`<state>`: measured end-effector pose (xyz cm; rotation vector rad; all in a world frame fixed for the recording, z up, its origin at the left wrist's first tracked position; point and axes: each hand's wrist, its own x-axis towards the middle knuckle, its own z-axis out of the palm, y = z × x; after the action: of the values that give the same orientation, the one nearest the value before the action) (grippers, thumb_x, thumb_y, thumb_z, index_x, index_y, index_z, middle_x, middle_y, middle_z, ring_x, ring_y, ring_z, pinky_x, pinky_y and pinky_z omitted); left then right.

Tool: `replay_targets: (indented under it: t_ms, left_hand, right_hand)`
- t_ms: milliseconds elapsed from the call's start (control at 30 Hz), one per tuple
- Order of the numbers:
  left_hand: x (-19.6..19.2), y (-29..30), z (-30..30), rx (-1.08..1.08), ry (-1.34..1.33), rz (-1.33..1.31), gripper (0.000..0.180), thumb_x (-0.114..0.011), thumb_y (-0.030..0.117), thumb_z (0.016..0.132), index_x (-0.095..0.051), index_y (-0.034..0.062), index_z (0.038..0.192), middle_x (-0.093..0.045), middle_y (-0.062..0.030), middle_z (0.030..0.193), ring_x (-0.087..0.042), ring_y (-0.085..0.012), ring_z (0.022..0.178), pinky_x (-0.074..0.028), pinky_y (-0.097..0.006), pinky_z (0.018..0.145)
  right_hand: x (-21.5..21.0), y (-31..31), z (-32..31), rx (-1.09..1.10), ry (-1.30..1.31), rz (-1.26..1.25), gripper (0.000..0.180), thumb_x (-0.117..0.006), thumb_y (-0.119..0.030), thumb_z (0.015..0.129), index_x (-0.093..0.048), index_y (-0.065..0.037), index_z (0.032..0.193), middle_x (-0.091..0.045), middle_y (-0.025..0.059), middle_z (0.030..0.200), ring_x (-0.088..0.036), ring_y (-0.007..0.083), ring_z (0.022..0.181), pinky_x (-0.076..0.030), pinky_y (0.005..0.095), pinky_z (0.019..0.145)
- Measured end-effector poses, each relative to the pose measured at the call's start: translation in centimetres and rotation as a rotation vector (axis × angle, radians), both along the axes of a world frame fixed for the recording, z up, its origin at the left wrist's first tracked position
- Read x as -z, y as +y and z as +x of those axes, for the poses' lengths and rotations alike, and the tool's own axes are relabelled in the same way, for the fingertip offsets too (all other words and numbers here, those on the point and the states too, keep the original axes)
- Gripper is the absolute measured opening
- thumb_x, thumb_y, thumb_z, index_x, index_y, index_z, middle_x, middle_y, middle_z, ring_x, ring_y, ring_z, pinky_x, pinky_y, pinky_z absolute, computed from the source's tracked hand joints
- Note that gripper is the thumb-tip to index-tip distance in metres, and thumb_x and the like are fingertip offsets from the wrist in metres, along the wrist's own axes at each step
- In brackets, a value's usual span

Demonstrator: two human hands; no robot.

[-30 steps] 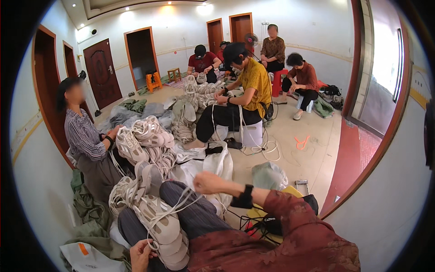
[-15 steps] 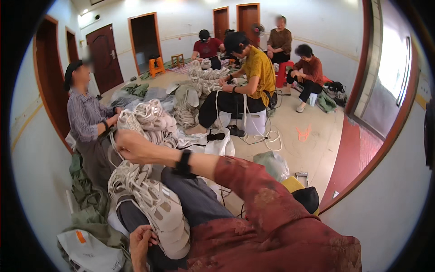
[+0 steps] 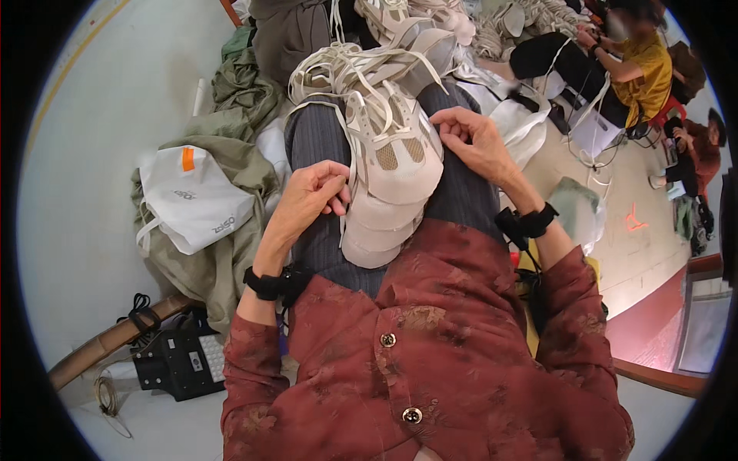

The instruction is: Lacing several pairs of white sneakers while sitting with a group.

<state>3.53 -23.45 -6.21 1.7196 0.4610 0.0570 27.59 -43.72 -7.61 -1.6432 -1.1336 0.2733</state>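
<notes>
A stack of beige shoe uppers (image 3: 393, 165), nested one inside another with their toes toward me, lies across my lap. Loose pale shoelaces (image 3: 338, 65) tangle over its far end. At the stack's left edge my left hand (image 3: 311, 198) is closed, its fingers curled around a thin lace that hangs along the side. My right hand (image 3: 478, 146) is beside the right edge of the top upper, thumb and forefinger drawn together. Whatever may be between those fingertips is too small to make out. Both wrists wear black bands.
On my left a white bag (image 3: 192, 201) lies over olive cloth (image 3: 246, 100). A black device (image 3: 181, 361) sits lower left by the wall. More shoe uppers (image 3: 438, 23) pile up beyond my knees. A co-worker in yellow (image 3: 646, 73) sits at far right, near a clear plastic bag (image 3: 575, 211).
The view has tilted down to my lap. My right hand has come back from the far left, over the stack, to its right side. My left hand has moved up along the stack's left edge.
</notes>
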Motion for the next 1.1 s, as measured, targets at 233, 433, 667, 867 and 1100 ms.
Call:
replay_targets:
  t_ms: [233,433,667,867,1100]
  left_hand:
    - [0.8,-0.1,-0.7,-0.018,-0.018,0.040,0.020,-0.051,0.014,0.097,-0.060,0.0019,0.111,-0.065,-0.0020,0.080,-0.062,-0.0071,0.062,-0.045,-0.018,0.054]
    - [-1.0,-2.0,-1.4,-0.061,-0.103,0.069,0.025,-0.052,0.010,0.095,-0.054,0.0017,0.118,-0.064,-0.0036,0.086,-0.063,-0.0083,0.068,-0.047,-0.019,0.060]
    - [-1.9,-4.6,-2.8,-0.045,-0.177,0.451,0.020,-0.062,0.001,0.087,-0.063,0.0009,0.107,-0.056,-0.0003,0.084,-0.057,-0.0082,0.074,-0.049,-0.023,0.066]
    - [-3.2,-5.5,-1.7,0.060,-0.235,0.558,0.037,-0.065,0.003,0.081,-0.064,0.0044,0.118,-0.051,-0.0024,0.084,-0.053,-0.0117,0.075,-0.048,-0.023,0.065]
    - [-1.9,-4.7,-0.8,0.189,-0.245,0.545,0.043,-0.067,0.008,0.081,-0.064,0.0081,0.123,-0.049,-0.0032,0.083,-0.050,-0.0119,0.073,-0.046,-0.024,0.061]
  right_hand:
    - [-1.1,-2.1,-2.6,-0.242,-0.153,-0.027,0.058,-0.068,-0.003,0.072,-0.056,-0.006,0.128,-0.051,0.0040,0.098,-0.050,0.0143,0.086,-0.045,0.0272,0.082]
    - [-1.7,-1.9,-4.2,-0.122,-0.192,-0.017,0.054,-0.071,-0.003,0.075,-0.058,-0.007,0.127,-0.050,0.0044,0.095,-0.050,0.0148,0.081,-0.047,0.0280,0.079]
    - [-2.0,0.8,-3.8,-0.008,-0.125,0.110,0.028,-0.068,0.000,0.080,-0.063,-0.001,0.108,-0.047,0.0034,0.076,-0.047,0.0135,0.067,-0.041,0.0267,0.062]
    - [-3.8,4.0,-1.7,0.026,-0.153,0.165,0.023,-0.063,0.001,0.080,-0.065,0.001,0.102,-0.062,0.0097,0.072,-0.058,0.0149,0.067,-0.047,0.0299,0.062]
    - [-5.7,8.5,1.2,0.073,-0.279,0.127,0.017,-0.064,-0.014,0.082,-0.069,-0.001,0.093,-0.066,0.0162,0.070,-0.065,0.0264,0.064,-0.051,0.0353,0.063]
